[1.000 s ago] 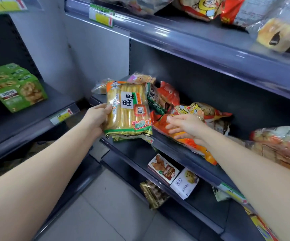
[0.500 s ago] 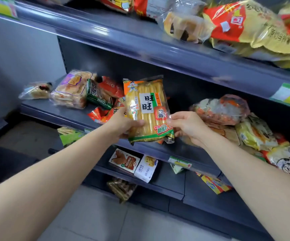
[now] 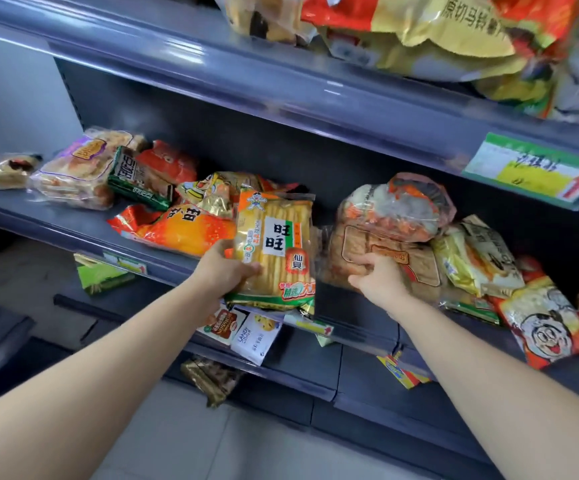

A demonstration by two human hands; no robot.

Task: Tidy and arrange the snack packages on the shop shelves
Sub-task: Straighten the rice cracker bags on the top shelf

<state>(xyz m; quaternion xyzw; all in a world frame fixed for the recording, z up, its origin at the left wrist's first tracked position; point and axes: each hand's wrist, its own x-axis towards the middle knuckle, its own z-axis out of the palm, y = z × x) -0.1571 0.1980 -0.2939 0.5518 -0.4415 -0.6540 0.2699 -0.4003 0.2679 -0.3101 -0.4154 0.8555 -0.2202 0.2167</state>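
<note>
1. The rice-cracker pack (image 3: 274,258) is a clear sleeve with rows of pale yellow crackers showing through it. It has an orange top corner with a cartoon child, a white label with bold black characters, and a green band along the bottom.
2. It stands nearly upright over the front edge of the middle shelf (image 3: 73,230), leaning against the snacks behind it. The left hand (image 3: 225,271) grips its lower left side, thumb on the front.
3. The right hand (image 3: 374,278) is just to the pack's right, apart from it. Its fingers are curled onto the near edge of a brown-printed pack (image 3: 416,268).
4. The middle shelf holds a loose jumble: a small wrapped cake (image 3: 4,171) at far left, a clear pastry bag (image 3: 76,171), a green packet (image 3: 139,181) and an orange bag (image 3: 184,230) lying flat.
5. A clear bag (image 3: 395,209) with orange contents sits on top of the brown-printed pack (more bags crowd the right end).
6. The upper shelf (image 3: 281,81) carries yellow and red bags. The lower shelf has small boxes (image 3: 257,337).
</note>
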